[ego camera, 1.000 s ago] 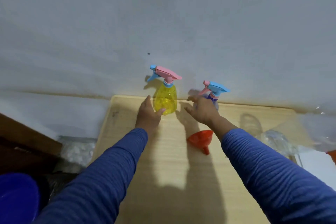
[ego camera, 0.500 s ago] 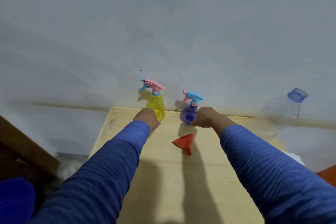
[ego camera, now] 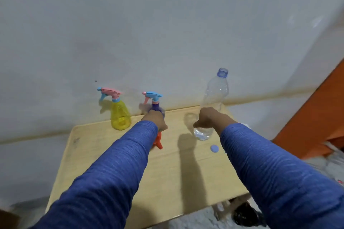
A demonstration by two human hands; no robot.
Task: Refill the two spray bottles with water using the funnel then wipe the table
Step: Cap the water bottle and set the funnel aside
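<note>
A yellow spray bottle (ego camera: pixel 120 115) with a pink and blue trigger head stands free at the back of the wooden table (ego camera: pixel 167 173). To its right stands the purple spray bottle (ego camera: pixel 155 102) with a blue head; my left hand (ego camera: pixel 154 119) curls round its lower body and hides it. The red funnel (ego camera: pixel 158 141) lies on its side just below that hand, partly under my sleeve. My right hand (ego camera: pixel 209 118) grips the middle of a clear, uncapped water bottle (ego camera: pixel 216 90) standing upright, with a little water at its bottom.
The water bottle's pale purple cap (ego camera: pixel 214 148) lies on the table near my right forearm. A white wall runs along the table's back edge. An orange surface (ego camera: pixel 312 126) rises at the right, and clutter lies on the floor below the right corner.
My left hand left the yellow spray bottle and went to the purple one. My right hand let go of the purple bottle and took the water bottle. The view swung right.
</note>
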